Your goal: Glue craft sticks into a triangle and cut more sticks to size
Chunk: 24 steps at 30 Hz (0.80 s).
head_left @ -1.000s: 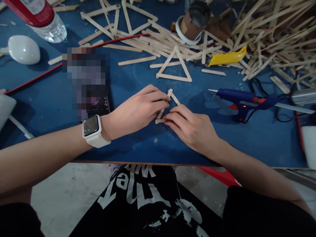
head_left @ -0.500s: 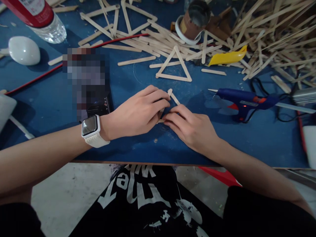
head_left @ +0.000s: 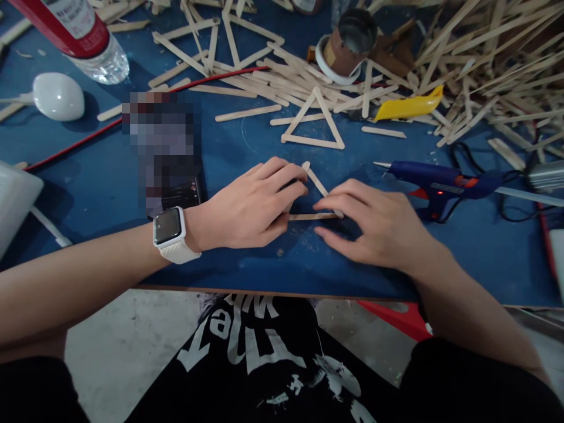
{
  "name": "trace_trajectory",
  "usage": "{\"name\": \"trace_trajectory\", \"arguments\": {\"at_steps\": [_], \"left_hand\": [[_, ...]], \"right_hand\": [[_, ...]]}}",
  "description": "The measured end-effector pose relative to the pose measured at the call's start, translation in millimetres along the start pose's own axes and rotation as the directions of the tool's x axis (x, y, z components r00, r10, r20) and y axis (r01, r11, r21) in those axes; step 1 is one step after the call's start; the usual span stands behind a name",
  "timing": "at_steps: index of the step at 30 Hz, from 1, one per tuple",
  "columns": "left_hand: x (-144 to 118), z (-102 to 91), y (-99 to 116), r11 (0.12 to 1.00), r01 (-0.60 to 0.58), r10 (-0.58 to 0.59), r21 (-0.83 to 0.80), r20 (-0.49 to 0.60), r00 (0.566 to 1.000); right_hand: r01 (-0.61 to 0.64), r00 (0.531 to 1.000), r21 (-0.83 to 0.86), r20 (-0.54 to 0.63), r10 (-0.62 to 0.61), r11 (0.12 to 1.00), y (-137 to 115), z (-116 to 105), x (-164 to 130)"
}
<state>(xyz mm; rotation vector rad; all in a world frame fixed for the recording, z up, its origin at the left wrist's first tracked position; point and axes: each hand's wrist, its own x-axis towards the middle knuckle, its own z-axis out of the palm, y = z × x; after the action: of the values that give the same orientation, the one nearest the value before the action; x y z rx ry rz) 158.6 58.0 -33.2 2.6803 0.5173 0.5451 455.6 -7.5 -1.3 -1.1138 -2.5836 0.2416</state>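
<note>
At centre frame, on the blue table [head_left: 247, 258], both hands press on a stick triangle [head_left: 315, 202] lying flat. Left hand [head_left: 247, 205], with a white watch [head_left: 170, 234] on its wrist, covers the triangle's left side, fingers curled loosely on the sticks, its fingertips [head_left: 299, 173] at the apex. Right hand [head_left: 383, 226] lies just right of it, fingers spread narrow, fingertips on the triangle's lower right corner; neither hand grips or lifts anything. Above them, 1 finished triangle [head_left: 314, 120] lies apart. To the right, a blue glue gun [head_left: 434, 179] rests near the right hand, nozzle pointing left. A yellow tool [head_left: 408, 106] sits at upper right beside a loose stick heap [head_left: 493, 64]. Upper left holds a bottle [head_left: 79, 35] and a white spoon [head_left: 57, 97].
</note>
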Motion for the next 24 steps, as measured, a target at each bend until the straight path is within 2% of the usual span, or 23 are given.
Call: {"name": "trace_trajectory", "arguments": {"at_steps": [5,9,14,18,24], "left_hand": [[-1.0,-1.0,0.8,1.000,0.000,0.000,-0.003,-0.011,1.000],[-0.8,-2.0,0.7,1.000,-0.012,0.012,0.024,-0.013,1.000],[-0.2,-2.5,-0.2,0.999,-0.023,0.023,0.043,-0.008,1.000],[-0.7,-2.0,0.0,1.000,0.002,-0.002,0.013,-0.001,1.000],[-0.7,-2.4,-0.4,1.000,-0.012,0.012,0.001,-0.007,1.000]], "right_hand": [[-0.069,0.987,0.219,0.155,0.035,0.973,37.5,-19.6,-1.8],[-0.106,0.972,0.270,0.232,0.042,0.957,46.6,-21.3,-1.7],[-0.083,0.965,0.294,0.264,0.003,0.952,46.3,-20.2,-0.4],[-0.099,0.958,0.273,0.286,0.018,0.957,45.0,-17.8,0.3],[-0.042,0.982,0.232,0.189,-0.003,0.972,42.1,-9.7,1.6]]}}
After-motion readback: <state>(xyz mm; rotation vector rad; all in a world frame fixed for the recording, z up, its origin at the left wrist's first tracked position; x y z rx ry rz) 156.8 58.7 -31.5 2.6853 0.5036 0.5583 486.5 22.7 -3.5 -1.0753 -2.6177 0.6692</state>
